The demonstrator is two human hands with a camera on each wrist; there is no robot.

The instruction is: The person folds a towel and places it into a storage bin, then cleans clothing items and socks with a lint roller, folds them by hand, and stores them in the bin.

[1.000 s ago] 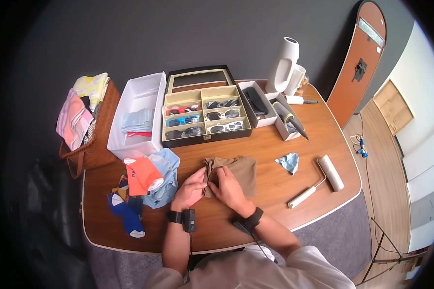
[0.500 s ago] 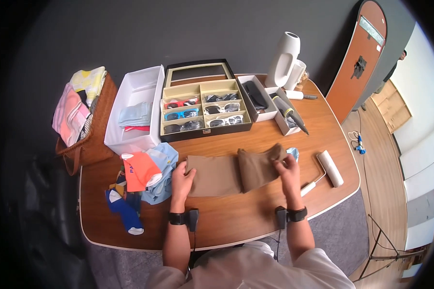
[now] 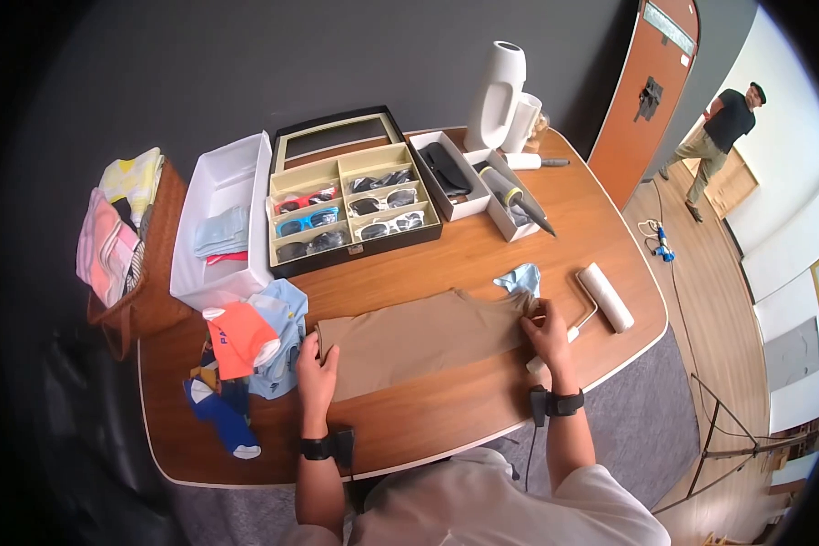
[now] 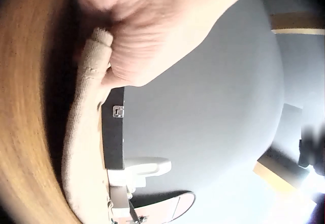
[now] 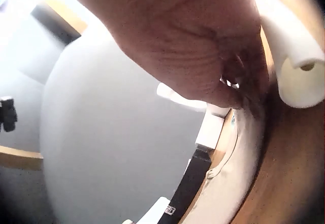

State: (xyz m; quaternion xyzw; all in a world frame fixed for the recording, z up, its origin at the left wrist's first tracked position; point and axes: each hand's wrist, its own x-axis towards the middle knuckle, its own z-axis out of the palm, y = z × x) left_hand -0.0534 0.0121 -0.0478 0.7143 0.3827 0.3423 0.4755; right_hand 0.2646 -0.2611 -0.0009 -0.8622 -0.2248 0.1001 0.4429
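Note:
A brown top (image 3: 419, 344), folded into a long strip, lies stretched across the table. Its left end is pinched by my left hand (image 3: 317, 375); in the left wrist view, a stitched hem (image 4: 91, 71) runs between thumb and fingers of that hand (image 4: 147, 36). At the opposite end, my right hand (image 3: 548, 332) grips the bunched edge. The right wrist view shows the fabric (image 5: 244, 142) running out from beneath the right hand (image 5: 188, 46), whose fingertips are partly in shadow. A lint roller (image 3: 605, 298) lies beside that hand, its handle partly behind the wrist.
Coloured socks (image 3: 218, 419) and light-blue clothing (image 3: 278, 373) lie left. Behind stand a basket (image 3: 159, 246), a white bin (image 3: 187, 273), a sunglasses case (image 3: 373, 250) and small boxes (image 3: 469, 207). A light-blue cloth (image 3: 519, 278) touches the top's far edge. A person (image 3: 728, 127) stands at right.
The brown top went from a bunched fold to a half-opened one, then to a full-length strip. My hands moved apart, the right one rightward. A person came into view at right.

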